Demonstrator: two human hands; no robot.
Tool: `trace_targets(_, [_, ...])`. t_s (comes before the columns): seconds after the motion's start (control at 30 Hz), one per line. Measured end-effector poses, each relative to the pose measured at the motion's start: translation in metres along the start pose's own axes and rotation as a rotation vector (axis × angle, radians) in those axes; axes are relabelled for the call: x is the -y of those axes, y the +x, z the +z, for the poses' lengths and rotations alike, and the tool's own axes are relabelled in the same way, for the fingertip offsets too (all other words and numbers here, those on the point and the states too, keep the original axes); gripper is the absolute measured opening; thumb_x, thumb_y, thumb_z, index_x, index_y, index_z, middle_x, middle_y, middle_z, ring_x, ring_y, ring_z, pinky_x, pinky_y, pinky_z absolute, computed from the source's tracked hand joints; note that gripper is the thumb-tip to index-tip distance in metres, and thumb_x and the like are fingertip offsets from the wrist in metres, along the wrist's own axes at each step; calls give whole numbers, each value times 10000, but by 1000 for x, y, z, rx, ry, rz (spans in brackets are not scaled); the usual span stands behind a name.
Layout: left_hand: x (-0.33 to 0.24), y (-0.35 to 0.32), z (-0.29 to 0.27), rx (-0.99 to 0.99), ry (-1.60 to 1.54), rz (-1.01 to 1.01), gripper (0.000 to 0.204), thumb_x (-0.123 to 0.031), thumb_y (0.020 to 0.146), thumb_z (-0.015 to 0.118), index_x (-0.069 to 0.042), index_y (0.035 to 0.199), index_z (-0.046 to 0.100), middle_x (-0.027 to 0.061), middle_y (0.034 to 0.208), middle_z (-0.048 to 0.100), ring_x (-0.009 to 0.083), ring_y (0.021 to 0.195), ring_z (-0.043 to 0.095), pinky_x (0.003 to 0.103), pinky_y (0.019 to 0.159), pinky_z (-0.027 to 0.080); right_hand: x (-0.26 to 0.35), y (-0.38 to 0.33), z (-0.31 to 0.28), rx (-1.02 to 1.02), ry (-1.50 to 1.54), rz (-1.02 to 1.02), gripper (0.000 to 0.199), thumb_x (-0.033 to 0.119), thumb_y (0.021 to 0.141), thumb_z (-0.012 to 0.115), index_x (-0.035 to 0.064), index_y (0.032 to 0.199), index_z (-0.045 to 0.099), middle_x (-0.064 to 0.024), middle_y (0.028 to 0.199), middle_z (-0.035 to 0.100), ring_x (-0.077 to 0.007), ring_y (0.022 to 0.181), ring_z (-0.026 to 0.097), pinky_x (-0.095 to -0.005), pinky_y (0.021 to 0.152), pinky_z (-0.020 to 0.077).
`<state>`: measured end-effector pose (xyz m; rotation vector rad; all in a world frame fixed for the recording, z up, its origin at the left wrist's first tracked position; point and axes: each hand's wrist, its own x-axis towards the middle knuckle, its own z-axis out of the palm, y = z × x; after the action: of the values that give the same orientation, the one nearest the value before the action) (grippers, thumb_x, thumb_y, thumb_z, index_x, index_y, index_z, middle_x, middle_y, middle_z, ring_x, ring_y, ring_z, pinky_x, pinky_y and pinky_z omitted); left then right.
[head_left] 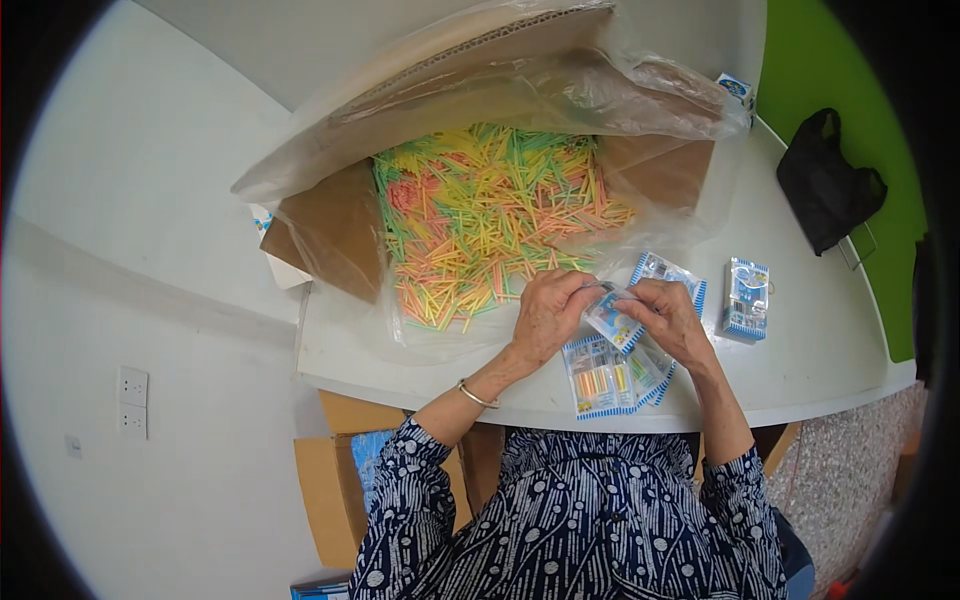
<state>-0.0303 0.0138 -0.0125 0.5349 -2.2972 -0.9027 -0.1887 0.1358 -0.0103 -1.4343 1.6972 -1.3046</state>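
Note:
Between my two hands is a small blue-and-white plastic packet, pinched at its upper edge. My left hand closes on its left corner, and my right hand grips the right side with thumb and fingers. Under and in front of it, several similar packets lie overlapped near the table's front edge, with coloured sticks showing through their clear windows. Another packet lies just beyond my right hand. Past my left hand, a large lined cardboard box holds a heap of thin pink, yellow and green sticks.
Clear plastic lining drapes over the cardboard box's flaps. A stack of blue-and-white packets stands to the right on the white table. At the far right lies a black bag. An open carton sits below the table's left edge.

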Motion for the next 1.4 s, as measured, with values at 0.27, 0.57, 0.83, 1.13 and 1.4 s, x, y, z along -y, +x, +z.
trace_targets(0.27, [8, 3, -20, 155, 155, -9, 138, -146, 822, 651, -18, 871, 665, 93, 751, 624, 256, 762, 574, 336, 717, 442, -4, 8, 11, 11, -53, -94, 260, 182, 843, 643, -57, 753, 599, -115, 612, 481, -198, 577, 442, -336, 553, 352])
trace_targets(0.57, [72, -10, -81, 7, 787, 149, 436, -372, 748, 724, -18, 988, 634, 149, 1197, 502, 347, 1140, 412, 472, 914, 326, -13, 11, 5, -150, 12, 19, 232, 167, 864, 623, -56, 800, 614, -127, 652, 560, -192, 589, 485, -323, 568, 375])
trace_targets(0.83, [98, -16, -80, 92, 929, 72, 577, -471, 673, 733, 20, 956, 626, 191, 1294, 397, 398, 1182, 345, 532, 913, 287, -4, 31, 61, -9, -157, -410, 181, 119, 837, 629, -22, 734, 581, -112, 757, 580, -276, 726, 529, -373, 688, 422])
trace_targets(1.13, [95, -12, -80, 149, 969, 43, 508, -360, 657, 704, 51, 941, 614, 208, 1294, 380, 404, 1194, 338, 546, 894, 304, -26, 44, 116, 456, -425, -500, 114, 143, 801, 634, 43, 749, 617, -56, 1099, 586, -263, 1008, 479, -405, 887, 389])
trace_targets(1.4, [93, 2, -77, 377, 1116, 75, 367, -167, 725, 598, 102, 974, 603, 264, 1292, 397, 395, 1260, 315, 589, 995, 265, -44, 45, 121, 363, -365, -550, 90, 151, 780, 647, 62, 771, 639, -13, 1043, 612, -242, 982, 480, -386, 868, 408])
